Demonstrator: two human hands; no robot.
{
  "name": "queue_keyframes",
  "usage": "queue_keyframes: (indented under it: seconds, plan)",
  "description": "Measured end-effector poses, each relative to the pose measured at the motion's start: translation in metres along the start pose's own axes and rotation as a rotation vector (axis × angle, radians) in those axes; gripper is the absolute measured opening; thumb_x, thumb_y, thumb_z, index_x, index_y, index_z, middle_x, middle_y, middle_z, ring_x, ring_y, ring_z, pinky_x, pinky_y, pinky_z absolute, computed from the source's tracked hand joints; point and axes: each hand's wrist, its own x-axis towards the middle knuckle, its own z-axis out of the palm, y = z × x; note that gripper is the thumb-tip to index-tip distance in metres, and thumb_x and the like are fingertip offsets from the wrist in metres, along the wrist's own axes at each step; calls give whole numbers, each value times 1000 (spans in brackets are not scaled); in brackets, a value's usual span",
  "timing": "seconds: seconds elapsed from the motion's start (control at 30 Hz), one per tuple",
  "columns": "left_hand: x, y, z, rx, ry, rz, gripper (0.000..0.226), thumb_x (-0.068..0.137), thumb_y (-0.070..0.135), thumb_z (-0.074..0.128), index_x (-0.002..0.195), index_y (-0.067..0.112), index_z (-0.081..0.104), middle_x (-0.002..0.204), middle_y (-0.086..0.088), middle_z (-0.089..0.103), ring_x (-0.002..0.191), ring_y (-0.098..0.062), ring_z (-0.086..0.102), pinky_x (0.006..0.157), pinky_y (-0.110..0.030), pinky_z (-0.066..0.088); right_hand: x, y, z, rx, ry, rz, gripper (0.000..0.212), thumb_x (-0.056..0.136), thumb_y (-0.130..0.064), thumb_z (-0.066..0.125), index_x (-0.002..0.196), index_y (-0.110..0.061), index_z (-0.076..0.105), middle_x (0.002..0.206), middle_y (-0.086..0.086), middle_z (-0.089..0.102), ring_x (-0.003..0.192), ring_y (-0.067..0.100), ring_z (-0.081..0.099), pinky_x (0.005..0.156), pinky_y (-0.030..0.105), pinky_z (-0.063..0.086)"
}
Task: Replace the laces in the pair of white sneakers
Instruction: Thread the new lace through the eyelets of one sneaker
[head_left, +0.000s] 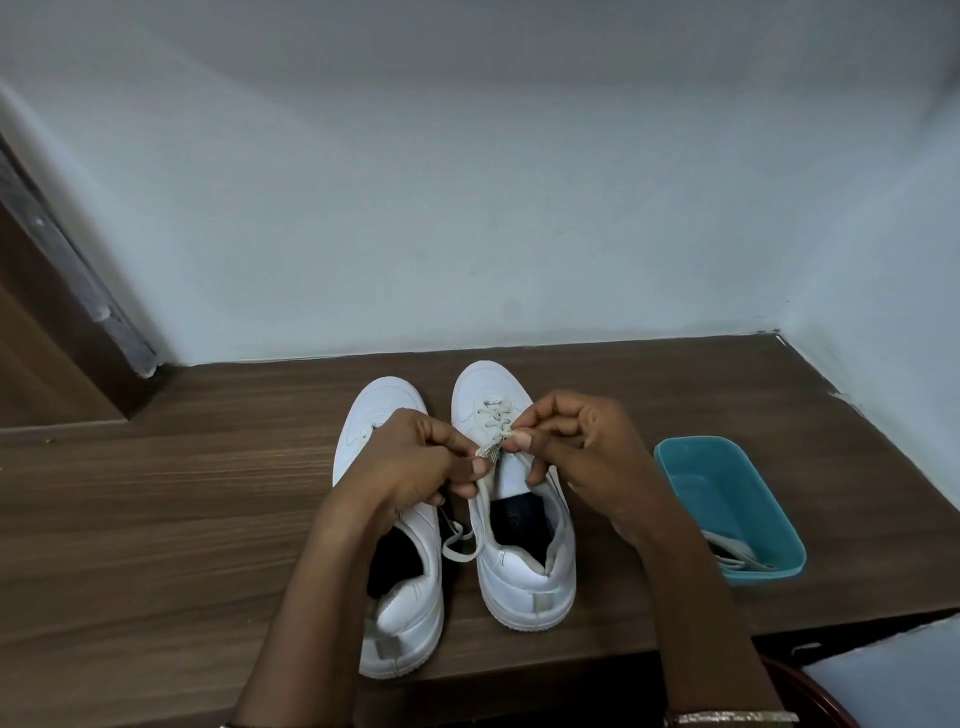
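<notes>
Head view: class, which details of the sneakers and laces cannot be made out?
- Eyelets of the white leather-look left sneaker: hidden by the left hand.
- Tip of the cream flat lace pinched by both hands: blurred, partly under the right hand.
- Spare laces in the teal plastic tub: partly behind the right forearm.

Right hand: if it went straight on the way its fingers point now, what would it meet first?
Probably the left hand: the right hand points across at it, both pinching the lace between them. Depth is hard to judge.
</notes>
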Motion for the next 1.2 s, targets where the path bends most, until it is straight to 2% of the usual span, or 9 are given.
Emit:
queue_keyframes:
  seconds: [0.17,0.23,0.33,0.4,0.67,0.8,0.97,1.13,1.2]
  plan:
    - [2,-1,2,-49,3,-53,9,81,3,77,86,8,72,62,-2,72,55,-6,68,41,-13,38,-1,3,2,-110,10,-2,7,81,-10,81,86,-9,77,78,3,74,59,25,62,62,31,56]
    - [2,-1,2,-55,-3,-64,9,82,3,77,88,8,72,62,-1,71,54,-5,67,41,-13,38,-1,3,1,-187,1,-13,7,80,-14,84,84,-15,78,78,4,75,59,16,60,60,32,54]
    - [2,-1,1,-67,-8,-71,9,82,2,76,90,5,73,60,-1,71,53,-5,67,41,-12,38,-1,1,4,-305,-25,-44,7,79,-13,84,82,-14,78,71,-3,71,51,-1,55,52,10,43]
    - [2,-2,0,-85,-13,-71,10,82,1,76,91,3,73,60,-2,71,53,-4,67,40,-12,39,-2,-1,6,-335,-20,-61,6,79,-12,83,82,-13,78,70,-6,69,51,-4,55,50,7,40]
    - [2,-5,-5,-137,-61,-48,7,80,2,78,84,6,75,74,-10,75,62,-9,72,46,-13,46,0,2,12,-389,20,-119,6,80,-13,82,80,-15,76,73,-10,70,59,-5,59,56,9,43]
    - [2,-7,-9,-157,-133,-20,11,91,4,66,88,8,76,80,-8,76,66,-9,72,51,-14,50,0,2,13,-347,26,-107,7,78,-13,85,80,-15,78,72,-9,71,58,-5,59,56,9,43]
    - [0,-6,-8,-115,-135,19,7,88,3,70,89,9,75,80,-11,76,67,-10,73,49,-16,50,1,4,9,-263,-5,-83,15,73,-13,88,75,-23,77,74,-11,75,56,4,59,59,19,52]
    - [0,-4,-5,20,-80,96,6,87,6,73,83,11,75,75,-10,76,69,-12,73,50,-17,48,1,5,7,-208,10,-20,16,69,-13,90,75,-14,76,72,5,75,51,11,60,58,25,55]
    - [1,-3,-3,75,-75,97,9,90,7,70,83,11,74,76,-9,76,73,-14,74,49,-18,48,2,5,7,-200,17,-17,20,66,-16,93,76,-15,75,73,4,74,52,10,59,58,26,54]
